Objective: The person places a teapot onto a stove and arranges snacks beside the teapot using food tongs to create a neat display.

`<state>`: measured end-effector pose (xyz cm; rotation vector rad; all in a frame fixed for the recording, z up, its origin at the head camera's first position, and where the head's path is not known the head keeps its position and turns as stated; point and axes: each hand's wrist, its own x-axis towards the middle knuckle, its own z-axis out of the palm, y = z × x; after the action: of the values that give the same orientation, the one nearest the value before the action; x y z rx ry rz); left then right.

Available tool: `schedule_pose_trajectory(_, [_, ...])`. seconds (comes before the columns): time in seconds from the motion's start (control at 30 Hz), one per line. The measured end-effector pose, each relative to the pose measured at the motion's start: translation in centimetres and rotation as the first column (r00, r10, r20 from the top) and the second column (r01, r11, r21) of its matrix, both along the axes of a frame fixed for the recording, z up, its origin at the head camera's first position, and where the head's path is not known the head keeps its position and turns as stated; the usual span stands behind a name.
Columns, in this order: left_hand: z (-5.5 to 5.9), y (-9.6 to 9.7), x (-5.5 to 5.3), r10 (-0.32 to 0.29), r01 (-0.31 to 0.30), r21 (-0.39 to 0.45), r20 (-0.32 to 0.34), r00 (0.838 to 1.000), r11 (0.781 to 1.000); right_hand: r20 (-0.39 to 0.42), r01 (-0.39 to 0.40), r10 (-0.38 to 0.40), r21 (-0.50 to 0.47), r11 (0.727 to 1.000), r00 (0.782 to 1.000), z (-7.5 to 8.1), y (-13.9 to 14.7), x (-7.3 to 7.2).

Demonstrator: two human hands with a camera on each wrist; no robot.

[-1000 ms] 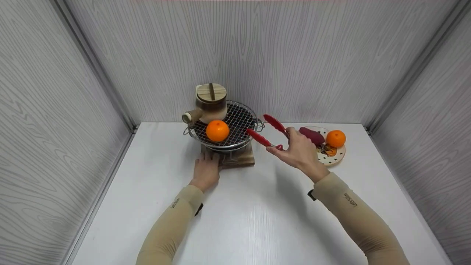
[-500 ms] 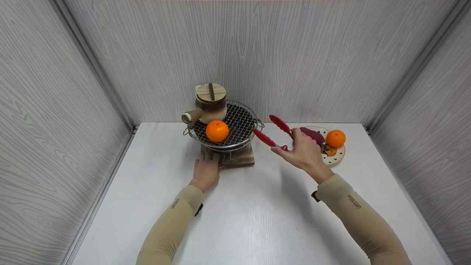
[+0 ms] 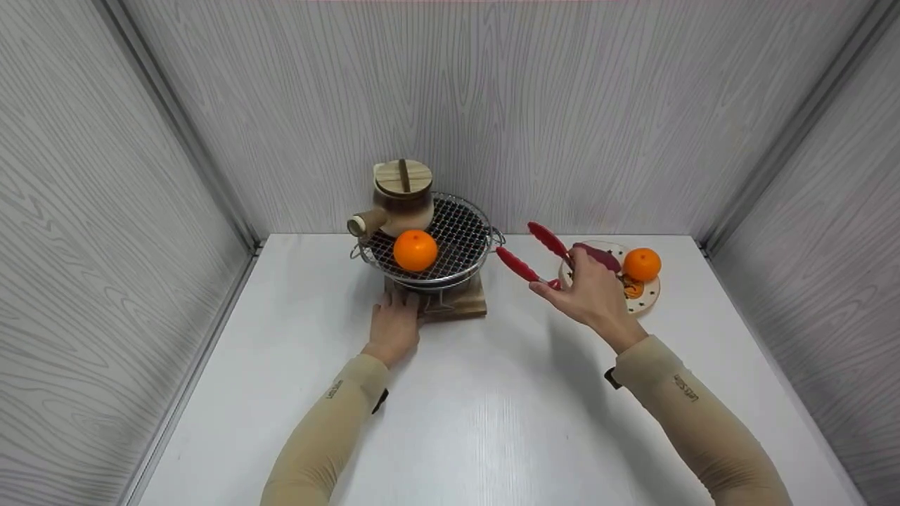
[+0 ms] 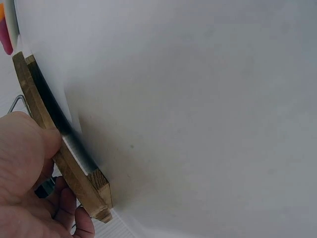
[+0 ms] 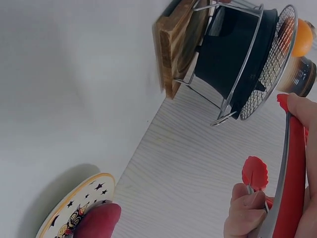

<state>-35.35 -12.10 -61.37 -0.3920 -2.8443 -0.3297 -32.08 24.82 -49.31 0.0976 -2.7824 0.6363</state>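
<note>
In the head view my right hand (image 3: 590, 292) holds red-tipped tongs (image 3: 517, 264), their two arms spread with nothing between them. They hang right of a round wire-mesh grill (image 3: 460, 232), beside the plate. My left hand (image 3: 394, 327) grips the left front part of the wooden base (image 3: 460, 303) under the grill; the left wrist view has the thumb against the board's edge (image 4: 79, 183) and fingers curled beside it. An orange (image 3: 415, 250) sits on the mesh in front of a brown-and-cream teapot (image 3: 404, 204) with a wooden lid.
On the right stands a patterned plate (image 3: 643, 303) bearing a purple sweet potato (image 3: 598, 257), partly behind my right hand, and a second orange (image 3: 642, 265). Grey wood-grain walls (image 3: 562, 105) close off the white table (image 3: 478, 422) at the back and both sides.
My right hand has moved right with the spread tongs, away from the grill and towards the plate. The left hand, grill, teapot and both oranges have stayed put.
</note>
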Motion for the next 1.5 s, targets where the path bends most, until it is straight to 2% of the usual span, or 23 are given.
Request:
schedule_pose_trajectory(0.4, [0.2, 0.1, 0.1, 0.008, -0.008, -0.005, 0.005, 1.0, 1.0, 0.07, 0.028, -0.027, -0.011, 1.0, 0.997, -0.4, 1.3, 0.1])
schedule_pose_trajectory(0.73, [0.1, 0.0, 0.0, 0.004, -0.004, 0.009, -0.004, 1.0, 1.0, 0.083, 0.042, -0.042, 0.005, 0.999, 0.996, -0.7, 2.5, 0.3])
schedule_pose_trajectory(1.1, [0.2, 0.0, -0.1, 0.018, -0.019, 0.0, 0.09, 0.996, 1.0, 0.09, 0.058, -0.058, 0.009, 0.998, 0.994, -1.3, 3.8, 0.6])
schedule_pose_trajectory(1.5, [0.0, 0.0, 0.0, 0.004, -0.005, 0.016, 0.04, 0.999, 1.0, 0.116, 0.073, -0.074, 0.012, 0.997, 0.99, -1.6, 5.1, 0.6])
